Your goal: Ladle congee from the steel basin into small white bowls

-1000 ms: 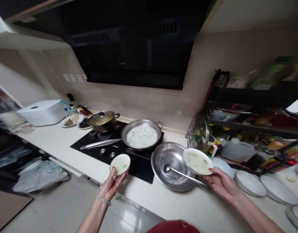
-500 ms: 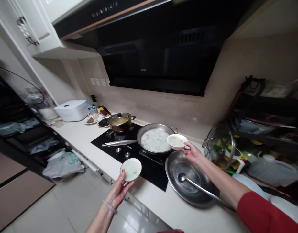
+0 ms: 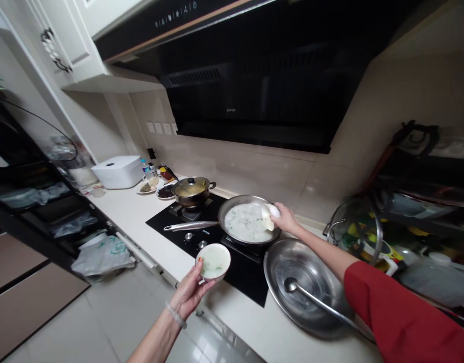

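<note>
A: What lies furthest left of the left fingers?
B: A plastic bag (image 3: 103, 256), lower than the worktop (image 3: 120, 216). Up on the worktop, beyond the fingers and to their left, sits a white box (image 3: 116, 172), then two plates of food (image 3: 146, 187) and a lidded pot (image 3: 191, 192) on the black hob (image 3: 241, 275).

A: And the left hand (image 3: 190, 294) itself?
B: Its fingers curl narrowly around the small bowl (image 3: 214, 262), thumb over the rim. Pale liquid with green bits is inside. The bowl is roughly upright, near the hob's front edge. There's a bracelet (image 3: 175, 315) on the wrist.

A: What's between the two hands?
B: The wide pan (image 3: 245, 222), on the hob beyond the left fingers, its long handle (image 3: 191, 226) pointing left. It holds whitish liquid with green flecks.

A: The right hand (image 3: 285, 219)?
B: Its fingers grip the tipped bowl (image 3: 271, 212) over the pan's right side, and pale liquid spills from it into the pan. I can't tell how each finger sits.

A: Further right?
B: Below the right fingers, on the worktop, a steel basin (image 3: 318, 315) with a ladle (image 3: 324, 306) lying in it. Well right of them, a glass lid (image 3: 354, 229) stands on edge.
</note>
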A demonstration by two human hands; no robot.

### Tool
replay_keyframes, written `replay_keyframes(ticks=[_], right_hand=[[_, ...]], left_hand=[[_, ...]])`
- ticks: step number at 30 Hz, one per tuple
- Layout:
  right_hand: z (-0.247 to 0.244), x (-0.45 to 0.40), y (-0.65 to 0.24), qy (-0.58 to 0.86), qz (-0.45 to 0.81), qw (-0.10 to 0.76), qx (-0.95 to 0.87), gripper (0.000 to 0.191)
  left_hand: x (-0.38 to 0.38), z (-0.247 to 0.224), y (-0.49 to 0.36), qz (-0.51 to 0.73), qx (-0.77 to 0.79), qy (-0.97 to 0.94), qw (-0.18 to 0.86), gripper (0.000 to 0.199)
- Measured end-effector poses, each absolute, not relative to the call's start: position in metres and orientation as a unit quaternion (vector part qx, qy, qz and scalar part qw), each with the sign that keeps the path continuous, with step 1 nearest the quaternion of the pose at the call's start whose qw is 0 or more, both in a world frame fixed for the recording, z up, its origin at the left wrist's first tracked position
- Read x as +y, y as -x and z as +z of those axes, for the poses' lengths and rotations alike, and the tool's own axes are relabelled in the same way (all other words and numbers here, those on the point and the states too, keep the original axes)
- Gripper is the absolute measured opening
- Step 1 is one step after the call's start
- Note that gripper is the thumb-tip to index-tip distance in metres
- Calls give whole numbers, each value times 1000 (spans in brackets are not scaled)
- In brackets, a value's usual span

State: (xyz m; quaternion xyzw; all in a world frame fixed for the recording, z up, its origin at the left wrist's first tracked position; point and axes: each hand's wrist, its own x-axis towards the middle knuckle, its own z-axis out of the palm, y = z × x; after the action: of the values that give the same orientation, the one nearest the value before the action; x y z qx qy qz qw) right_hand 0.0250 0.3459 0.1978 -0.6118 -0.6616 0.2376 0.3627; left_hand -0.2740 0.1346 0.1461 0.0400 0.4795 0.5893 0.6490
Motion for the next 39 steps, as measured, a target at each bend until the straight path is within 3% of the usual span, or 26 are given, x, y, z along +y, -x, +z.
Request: replay_keyframes(ticks=[7,9,12,14,18,25,31,39], right_hand=[[202,327,-13,483,133,191,-844,68],[202,326,-9,515,196,288,-784,67],[202,329,-6,581,393,503,-505,59],[204,330,-7,594,467,555,-348,44],[210,317,-20,573,534,574,-238,17],[226,244,-60,496,611,595,-163,9],[227,167,-106,460,610,632,-133,17],[207,71,-183,544,495,674,-71,35]], left_hand=[[158,166,276,563,456,-50,687,50],[166,171,276,565,449,-62,690,48],[180,175,276,562,445,-80,693,44],[190,177,276,552,446,-89,699,43],[213,187,274,537,441,-121,709,44],[269,212,256,489,488,-264,673,34],[318,202,233,437,582,-398,558,43],[346,207,219,390,620,-588,344,56]])
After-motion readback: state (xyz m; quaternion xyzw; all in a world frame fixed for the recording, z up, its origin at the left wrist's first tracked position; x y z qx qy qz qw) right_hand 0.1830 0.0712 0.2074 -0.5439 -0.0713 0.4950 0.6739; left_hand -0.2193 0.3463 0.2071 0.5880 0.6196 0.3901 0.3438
